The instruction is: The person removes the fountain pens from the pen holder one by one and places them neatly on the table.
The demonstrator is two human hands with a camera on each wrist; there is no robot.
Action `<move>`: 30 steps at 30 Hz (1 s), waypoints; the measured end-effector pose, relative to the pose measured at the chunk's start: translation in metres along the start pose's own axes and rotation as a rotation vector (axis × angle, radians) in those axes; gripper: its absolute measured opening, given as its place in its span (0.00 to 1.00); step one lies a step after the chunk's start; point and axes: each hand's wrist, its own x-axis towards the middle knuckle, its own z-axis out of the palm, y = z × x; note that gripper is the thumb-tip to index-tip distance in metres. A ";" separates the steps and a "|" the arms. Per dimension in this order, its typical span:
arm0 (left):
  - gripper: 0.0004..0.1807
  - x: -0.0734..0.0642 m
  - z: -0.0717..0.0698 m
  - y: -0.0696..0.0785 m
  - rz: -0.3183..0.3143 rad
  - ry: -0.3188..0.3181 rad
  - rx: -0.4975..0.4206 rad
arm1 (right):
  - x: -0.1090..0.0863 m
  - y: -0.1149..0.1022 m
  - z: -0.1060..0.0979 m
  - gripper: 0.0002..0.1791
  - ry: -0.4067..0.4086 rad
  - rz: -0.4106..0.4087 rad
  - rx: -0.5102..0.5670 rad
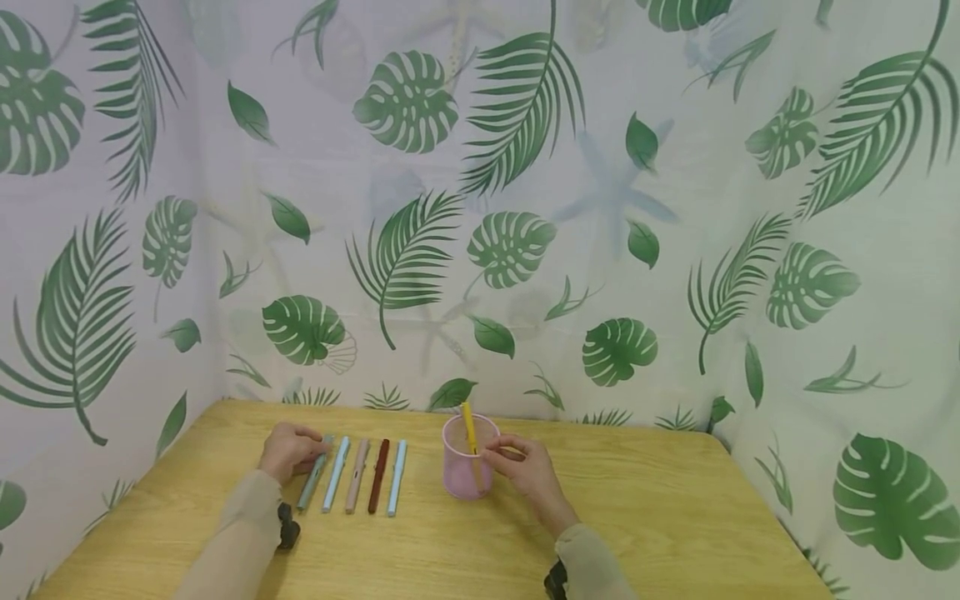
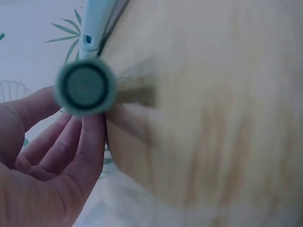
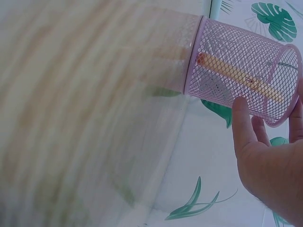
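Observation:
A grey-green pen lies at the left end of a row of pens on the wooden table. My left hand pinches its far end between thumb and fingers; the left wrist view shows the pen's round end pointing at the camera. To the right stands a pink mesh pen holder, upright, with a yellow pen leaning inside. My right hand holds the holder at its right side near the rim. In the right wrist view, fingertips lie against the mesh.
Beside the grey-green pen lie a light blue pen, a pinkish-beige pen, a dark red pen and another light blue pen, roughly parallel. A leaf-patterned curtain hangs behind the table and at its sides.

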 end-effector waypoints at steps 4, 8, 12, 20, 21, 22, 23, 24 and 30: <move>0.14 0.002 0.001 -0.001 0.010 0.042 0.034 | -0.007 -0.013 0.001 0.12 -0.007 -0.012 0.000; 0.11 0.004 0.001 -0.002 0.000 0.044 0.067 | 0.003 0.004 0.000 0.12 -0.004 -0.003 0.004; 0.11 0.004 0.000 -0.001 -0.013 0.036 0.086 | 0.010 0.016 -0.001 0.13 0.003 -0.002 0.004; 0.14 0.005 -0.004 0.000 -0.041 0.013 0.060 | 0.006 0.008 -0.001 0.12 -0.007 -0.001 0.019; 0.14 0.006 -0.004 0.000 -0.045 0.014 0.058 | 0.005 0.005 -0.001 0.12 -0.012 -0.001 0.018; 0.13 0.006 -0.004 0.000 -0.048 0.014 0.059 | 0.002 0.001 -0.001 0.12 -0.017 0.000 0.018; 0.13 0.007 -0.004 0.000 -0.050 0.016 0.059 | 0.000 -0.003 -0.001 0.12 -0.021 -0.002 0.016; 0.13 0.007 -0.004 0.000 -0.048 0.013 0.062 | -0.002 -0.007 -0.001 0.12 -0.024 -0.004 0.011; 0.13 0.008 -0.005 0.001 -0.075 0.001 0.088 | -0.011 -0.019 0.000 0.13 -0.024 0.002 0.010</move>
